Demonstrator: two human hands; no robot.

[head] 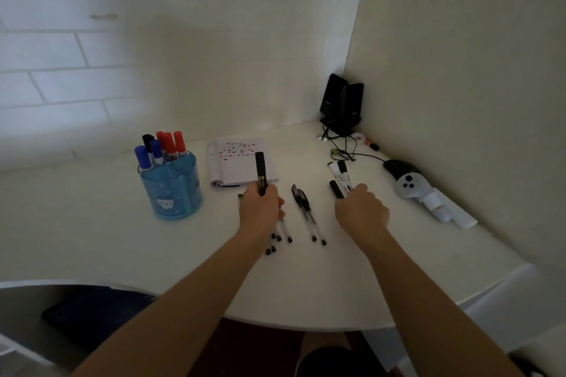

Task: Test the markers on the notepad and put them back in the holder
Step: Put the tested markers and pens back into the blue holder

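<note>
White desk (92,223), holder (171,190) on the left with red and blue markers (169,145) in it, notepad (242,162) just beside. Your left hand (260,208) grips a black marker (261,173) upright, right above loose pens (306,211). Nudge those and they'll probably roll. Your right hand (361,211) is curled round a second marker (335,190). Juggling two, you could mix up tested and untested.

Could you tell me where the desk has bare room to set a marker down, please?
Bare desk lies in front of the holder, left of the left hand; another patch sits right of the right hand, short of the controller. Between the hands, pens crowd it; the back corner holds cables.
</note>
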